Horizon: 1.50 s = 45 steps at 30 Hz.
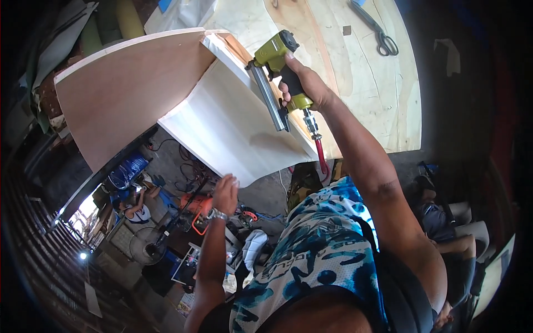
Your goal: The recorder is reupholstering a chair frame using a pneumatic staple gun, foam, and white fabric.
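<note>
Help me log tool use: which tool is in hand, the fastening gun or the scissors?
The green fastening gun: the right hand grips it, whereas the scissors lie untouched on the wooden surface.

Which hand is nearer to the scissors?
Right. The right hand, holding the green nail gun, is below-left of the scissors; the left hand is farther off, by the white panel.

A: anyone else eyeing the background? grey-handled scissors (385, 44) lying top right, olive-yellow rolls (127, 19) stacked upper left.

B: lol yeah, plus a caged fan (145, 246) lower left, near some seated person (137, 212) with a shiny blue bundle (129, 169) just beyond them.

A: and that orange tank (198, 205) on the floor?

B: yep. bright lamp (83, 256) far left too, and another person's arm (458, 245) lower right.
</note>
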{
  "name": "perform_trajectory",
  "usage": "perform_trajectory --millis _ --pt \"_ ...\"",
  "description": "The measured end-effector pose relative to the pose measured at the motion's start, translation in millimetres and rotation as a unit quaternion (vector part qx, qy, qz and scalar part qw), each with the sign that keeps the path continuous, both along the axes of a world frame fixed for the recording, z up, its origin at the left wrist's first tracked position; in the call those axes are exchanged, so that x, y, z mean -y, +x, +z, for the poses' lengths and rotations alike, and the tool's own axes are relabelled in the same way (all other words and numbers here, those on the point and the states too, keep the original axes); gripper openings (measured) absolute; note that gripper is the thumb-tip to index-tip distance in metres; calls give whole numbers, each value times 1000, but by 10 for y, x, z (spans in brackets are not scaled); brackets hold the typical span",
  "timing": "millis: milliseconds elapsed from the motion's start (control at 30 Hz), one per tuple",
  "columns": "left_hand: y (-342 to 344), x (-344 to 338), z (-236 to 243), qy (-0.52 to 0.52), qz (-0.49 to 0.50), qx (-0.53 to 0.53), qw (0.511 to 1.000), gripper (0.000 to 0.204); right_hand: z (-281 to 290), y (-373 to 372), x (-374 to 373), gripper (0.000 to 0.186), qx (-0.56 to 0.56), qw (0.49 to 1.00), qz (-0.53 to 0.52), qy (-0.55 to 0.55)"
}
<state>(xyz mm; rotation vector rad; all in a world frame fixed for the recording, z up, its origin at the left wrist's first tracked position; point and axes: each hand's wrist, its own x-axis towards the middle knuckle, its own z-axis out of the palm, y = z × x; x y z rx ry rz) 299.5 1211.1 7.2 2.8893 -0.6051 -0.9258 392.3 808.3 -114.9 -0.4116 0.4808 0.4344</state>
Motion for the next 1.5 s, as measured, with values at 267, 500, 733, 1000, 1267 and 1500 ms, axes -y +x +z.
perform_trajectory --millis 267,500,733,1000,1267,1500 --pt "-1104 -402 -78 -26 165 -73 983 29 30 57 28 57 34 999 5 -4" --pt "-1382 -299 -66 -4 255 -94 962 29 25 174 -10 54 51 999 -13 2" --pt "-1433 -398 -67 -14 296 -80 952 37 22 559 -13 56 73 997 -27 -20" --pt "-1653 -505 -209 -20 345 -116 931 35 93 600 57 48 35 995 -33 -92" --pt "-1778 -1285 -739 34 360 -61 930 37 -160 -490 496 63 145 663 222 -700" --pt "-1167 -1974 -1294 13 462 52 885 69 -730 -1108 136 85 119 446 291 -838"
